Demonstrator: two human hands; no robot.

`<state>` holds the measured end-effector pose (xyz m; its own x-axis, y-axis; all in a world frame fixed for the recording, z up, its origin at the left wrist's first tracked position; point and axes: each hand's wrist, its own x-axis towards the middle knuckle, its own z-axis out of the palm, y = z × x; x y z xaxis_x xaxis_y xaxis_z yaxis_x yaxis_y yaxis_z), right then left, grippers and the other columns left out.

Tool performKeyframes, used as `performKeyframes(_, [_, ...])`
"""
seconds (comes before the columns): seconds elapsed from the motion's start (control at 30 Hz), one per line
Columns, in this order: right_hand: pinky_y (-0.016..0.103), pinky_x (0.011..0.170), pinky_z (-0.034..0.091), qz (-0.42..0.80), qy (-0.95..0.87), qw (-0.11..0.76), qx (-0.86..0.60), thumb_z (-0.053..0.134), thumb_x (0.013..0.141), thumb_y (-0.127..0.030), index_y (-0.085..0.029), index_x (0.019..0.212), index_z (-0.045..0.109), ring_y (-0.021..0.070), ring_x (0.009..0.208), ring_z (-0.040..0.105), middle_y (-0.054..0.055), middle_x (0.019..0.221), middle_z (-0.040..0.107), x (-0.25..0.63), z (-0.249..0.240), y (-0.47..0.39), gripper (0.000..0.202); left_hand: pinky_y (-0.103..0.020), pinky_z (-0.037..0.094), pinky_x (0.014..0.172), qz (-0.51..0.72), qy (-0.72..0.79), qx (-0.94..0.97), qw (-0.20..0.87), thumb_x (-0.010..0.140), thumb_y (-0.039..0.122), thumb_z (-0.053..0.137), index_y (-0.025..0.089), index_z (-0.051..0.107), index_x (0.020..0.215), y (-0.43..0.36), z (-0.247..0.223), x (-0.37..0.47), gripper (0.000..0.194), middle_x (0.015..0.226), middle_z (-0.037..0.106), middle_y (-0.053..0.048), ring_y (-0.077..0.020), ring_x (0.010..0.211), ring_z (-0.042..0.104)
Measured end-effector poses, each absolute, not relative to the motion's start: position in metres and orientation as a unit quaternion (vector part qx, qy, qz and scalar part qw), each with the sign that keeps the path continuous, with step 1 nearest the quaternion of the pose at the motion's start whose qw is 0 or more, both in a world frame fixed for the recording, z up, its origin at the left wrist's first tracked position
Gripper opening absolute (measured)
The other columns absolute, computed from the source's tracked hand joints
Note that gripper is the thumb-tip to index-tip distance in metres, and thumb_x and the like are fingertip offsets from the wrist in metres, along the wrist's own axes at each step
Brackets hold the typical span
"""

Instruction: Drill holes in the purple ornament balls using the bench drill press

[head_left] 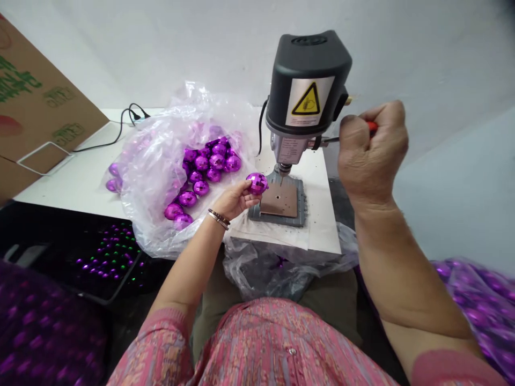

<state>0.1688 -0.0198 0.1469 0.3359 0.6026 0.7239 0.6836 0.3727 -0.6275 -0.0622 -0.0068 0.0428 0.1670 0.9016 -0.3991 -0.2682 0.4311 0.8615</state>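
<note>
My left hand [235, 199] holds a purple faceted ball [257, 183] just left of the drill bit [281, 177] of a small bench drill press [308, 80]. The ball hovers beside the metal base plate [281, 205], which has a hole in it. My right hand [372, 153] is closed around the drill's red-tipped feed lever [372, 126] at the machine's right side. An open clear plastic bag [161, 161] with several more purple balls [211, 161] lies on the white table [80, 179] to the left of my hand.
A cardboard box [36, 102] stands at the far left with a black cable [120, 126] behind it. A dark tray [107, 257] of small purple and green pieces sits below the table edge. Another plastic bag [273, 268] hangs at the table front. Purple material [483, 305] lies at lower right.
</note>
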Motion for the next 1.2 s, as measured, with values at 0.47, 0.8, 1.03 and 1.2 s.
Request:
performKeyframes(0.47, [0.019, 0.071, 0.034, -0.004, -0.568, 0.586, -0.578, 0.053, 0.090, -0.022, -0.019, 0.076, 0.031, 0.0033, 0.066, 0.029, -0.005, 0.070, 0.034, 0.164, 0.154, -0.023, 0.026, -0.019, 0.051, 0.059, 0.356, 0.547, 0.471, 0.594, 0.077, 0.028, 0.075, 0.013, 0.070, 0.103, -0.001, 0.011, -0.025, 0.031, 0.075, 0.067, 0.000, -0.0070, 0.060, 0.056])
performKeyframes(0.8, [0.020, 0.075, 0.038, 0.017, -0.565, 0.583, -0.584, 0.053, 0.090, -0.020, -0.018, 0.078, 0.034, 0.0037, 0.066, 0.031, -0.005, 0.071, 0.036, 0.164, 0.155, -0.023, 0.022, -0.022, 0.048, 0.063, 0.283, 0.587, 0.611, 0.450, 0.077, 0.037, 0.074, 0.017, 0.072, 0.107, 0.004, 0.014, -0.015, 0.036, 0.070, 0.064, 0.002, -0.0102, 0.061, 0.055])
performKeyframes(1.03, [0.019, 0.075, 0.038, 0.020, -0.572, 0.584, -0.575, 0.052, 0.091, -0.020, -0.019, 0.078, 0.032, 0.0035, 0.067, 0.030, -0.005, 0.072, 0.035, 0.166, 0.154, -0.022, 0.023, -0.025, 0.049, 0.078, 0.252, 0.590, 0.696, 0.324, 0.074, 0.036, 0.077, 0.018, 0.072, 0.108, 0.001, 0.017, -0.007, 0.039, 0.084, 0.070, -0.001, -0.0153, 0.077, 0.060])
performKeyframes(1.2, [0.019, 0.074, 0.038, 0.012, -0.573, 0.579, -0.580, 0.052, 0.090, -0.020, -0.019, 0.077, 0.030, 0.0037, 0.067, 0.027, -0.005, 0.071, 0.033, 0.166, 0.154, -0.022, 0.026, -0.022, 0.048, 0.063, 0.286, 0.584, 0.583, 0.487, 0.082, 0.033, 0.069, 0.015, 0.071, 0.111, 0.007, 0.012, -0.014, 0.034, 0.073, 0.064, 0.001, -0.0094, 0.060, 0.054])
